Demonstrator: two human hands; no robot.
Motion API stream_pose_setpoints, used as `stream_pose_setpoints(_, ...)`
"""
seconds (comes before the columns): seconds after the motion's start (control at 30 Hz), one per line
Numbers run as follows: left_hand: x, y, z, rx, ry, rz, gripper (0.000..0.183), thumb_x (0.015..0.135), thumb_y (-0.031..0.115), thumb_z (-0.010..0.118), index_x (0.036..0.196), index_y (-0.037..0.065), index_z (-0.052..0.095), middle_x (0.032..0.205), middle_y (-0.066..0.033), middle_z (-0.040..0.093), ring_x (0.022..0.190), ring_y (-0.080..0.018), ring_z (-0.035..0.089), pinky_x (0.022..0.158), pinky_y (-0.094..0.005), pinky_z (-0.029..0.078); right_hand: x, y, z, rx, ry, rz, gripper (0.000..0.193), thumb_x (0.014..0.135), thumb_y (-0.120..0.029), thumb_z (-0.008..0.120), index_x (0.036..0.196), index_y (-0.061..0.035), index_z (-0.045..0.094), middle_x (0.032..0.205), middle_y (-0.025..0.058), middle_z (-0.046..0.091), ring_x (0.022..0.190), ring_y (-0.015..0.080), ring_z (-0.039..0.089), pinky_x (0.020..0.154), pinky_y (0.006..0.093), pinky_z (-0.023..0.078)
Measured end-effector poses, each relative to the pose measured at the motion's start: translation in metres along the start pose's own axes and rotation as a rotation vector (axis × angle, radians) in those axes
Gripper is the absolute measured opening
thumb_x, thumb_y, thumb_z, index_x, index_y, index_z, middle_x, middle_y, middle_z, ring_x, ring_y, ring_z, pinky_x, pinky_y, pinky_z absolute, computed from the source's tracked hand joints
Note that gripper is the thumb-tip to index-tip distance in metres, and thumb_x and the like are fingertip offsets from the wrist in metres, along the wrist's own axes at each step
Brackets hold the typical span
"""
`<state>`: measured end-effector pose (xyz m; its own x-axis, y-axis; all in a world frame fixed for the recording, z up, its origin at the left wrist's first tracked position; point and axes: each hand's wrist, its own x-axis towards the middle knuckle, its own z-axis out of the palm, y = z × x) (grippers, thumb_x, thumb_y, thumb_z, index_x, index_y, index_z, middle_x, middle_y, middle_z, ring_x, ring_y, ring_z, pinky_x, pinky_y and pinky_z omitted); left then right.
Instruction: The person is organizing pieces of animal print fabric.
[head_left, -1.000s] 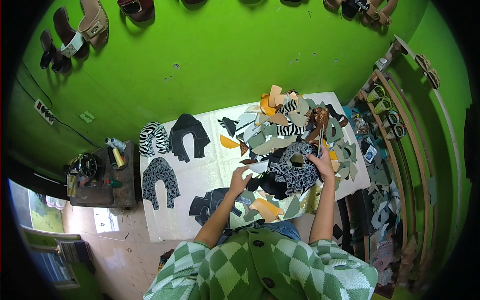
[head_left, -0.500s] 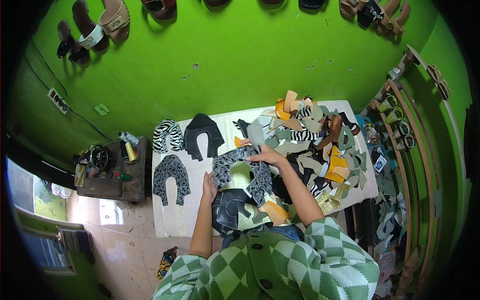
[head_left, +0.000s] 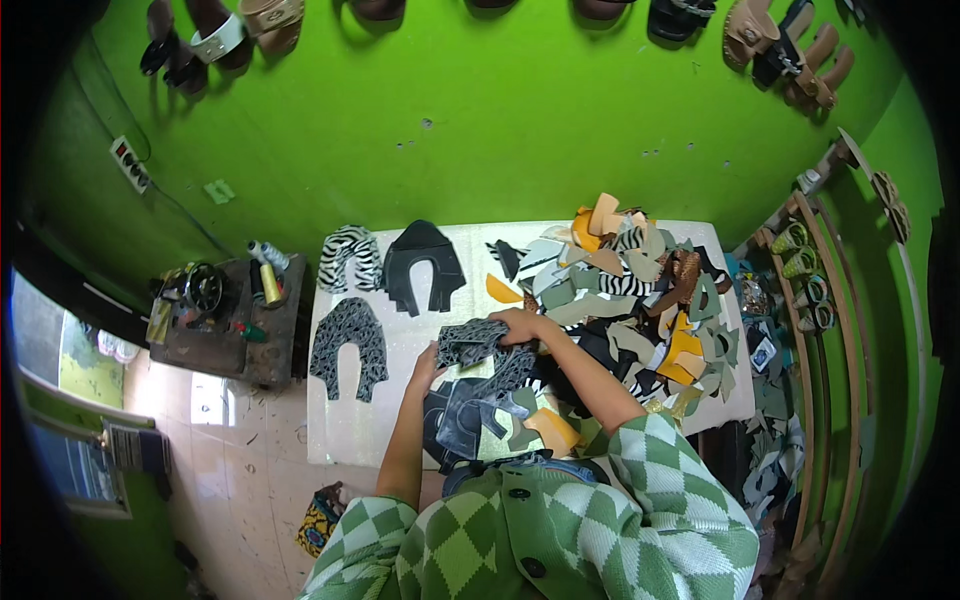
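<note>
A grey-and-black patterned, U-shaped shoe-upper piece is between my two hands, low over the near middle of the table. My right hand grips its upper right part from above, fingers curled. At its left edge, my left hand has its fingers closed on the material. Under and in front of it lies a black cut piece near my waist. Three similar U-shaped pieces lie flat at the left: a zebra-striped one, a black one and a grey-and-black patterned one.
Mixed scraps heap over the table's right side. Orange and green offcuts lie near my waist. A sewing machine stands on a small dark table at left. Wooden racks and more scraps are at right. Sandals line the wall.
The patterned piece has gone from spread out to lower and more folded. My right hand has come down onto its top; the grey strip that was beside that hand no longer shows there.
</note>
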<state>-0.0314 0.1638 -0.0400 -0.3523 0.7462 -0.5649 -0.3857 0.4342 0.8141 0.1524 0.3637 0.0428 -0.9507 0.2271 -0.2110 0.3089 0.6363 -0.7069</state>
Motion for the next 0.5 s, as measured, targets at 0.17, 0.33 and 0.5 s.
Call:
stream_pose_setpoints(0.17, 0.008, 0.007, 0.002, -0.244, -0.155, 0.072, 0.056, 0.096, 0.046, 0.023, 0.127, 0.005, 0.043, 0.117, -0.0083, 0.056, 0.105, -0.0210, 0.055, 0.095, -0.0413, 0.042, 0.032, -0.032, 0.011, -0.155, 0.062, -0.105, 0.083, 0.046, -0.020, 0.080, 0.123, -0.0167, 0.048, 0.109, 0.0143, 0.054, 0.105, 0.0327, 0.050, 0.088, 0.0412, 0.041)
stream_pose_setpoints(0.33, 0.009, -0.003, -0.019, -0.164, 0.133, -0.079, 0.039, 0.094, 0.036, 0.036, 0.122, 0.010, 0.048, 0.105, -0.0057, 0.060, 0.090, -0.0180, 0.059, 0.073, -0.0319, 0.048, 0.020, -0.049, 0.010, -0.388, 0.211, -0.071, 0.100, 0.048, -0.033, 0.083, 0.135, -0.0200, 0.034, 0.123, 0.0140, 0.044, 0.118, 0.0324, 0.038, 0.094, 0.0506, 0.031)
stream_pose_setpoints(0.5, -0.016, 0.005, -0.025, 0.220, 0.101, 0.019, 0.036, 0.091, 0.022, 0.039, 0.119, 0.002, 0.050, 0.100, -0.0101, 0.060, 0.089, -0.0198, 0.057, 0.081, -0.0292, 0.044, -0.045, 0.003, -0.018, -0.481, 0.356, 0.304, 0.073, 0.062, -0.034, 0.073, 0.128, -0.0224, 0.043, 0.135, 0.0139, 0.034, 0.121, 0.0333, 0.034, 0.098, 0.0500, 0.027)
